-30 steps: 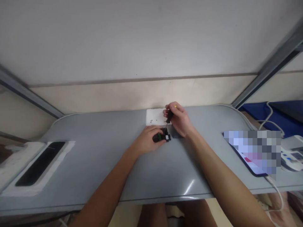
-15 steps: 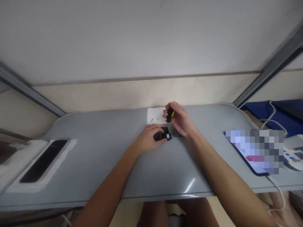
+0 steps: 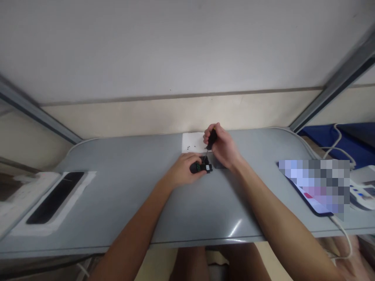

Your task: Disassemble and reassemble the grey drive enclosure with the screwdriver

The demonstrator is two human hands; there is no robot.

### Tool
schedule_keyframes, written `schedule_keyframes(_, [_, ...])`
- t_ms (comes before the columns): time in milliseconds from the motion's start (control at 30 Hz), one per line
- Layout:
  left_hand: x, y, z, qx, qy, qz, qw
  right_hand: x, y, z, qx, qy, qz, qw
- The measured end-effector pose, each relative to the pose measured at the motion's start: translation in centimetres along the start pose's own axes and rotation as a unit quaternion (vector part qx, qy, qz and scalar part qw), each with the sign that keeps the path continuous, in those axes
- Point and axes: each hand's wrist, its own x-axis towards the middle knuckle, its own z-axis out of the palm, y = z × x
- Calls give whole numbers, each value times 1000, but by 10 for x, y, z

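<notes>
My left hand (image 3: 186, 169) grips a small black device (image 3: 202, 168) with a green circuit board showing and a white label, held low over the grey table. In my right hand (image 3: 222, 145) is a screwdriver (image 3: 211, 139) with a black handle, fingers wrapped round it. Its thin shaft points down into the device; the tip's exact contact is too small to make out. Behind the device lies a white sheet (image 3: 191, 141) with several tiny dark screw-like bits on it. A dark flat piece (image 3: 219, 164) sits partly under my right wrist.
At the left, a black phone (image 3: 55, 198) lies on white paper beside a white power strip (image 3: 29, 195). To the right are a tablet with a blurred screen (image 3: 304, 187), a white cable (image 3: 342, 230) and a white device (image 3: 365, 191). A wall (image 3: 175, 115) stands behind the table (image 3: 117, 175).
The screwdriver has turned in my right hand, its handle now tilted up to the right with the shaft showing more plainly. My left hand and the device have hardly moved.
</notes>
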Motion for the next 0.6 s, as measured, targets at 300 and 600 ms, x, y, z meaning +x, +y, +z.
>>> schedule_keyframes(300, [0,1,0,-1,-4,10,1000,-3,6,6,-37,11,-31,999])
schedule_keyframes(600, [0,-2,1,4,5,24,1000,-4,3,3,-42,9,-21,999])
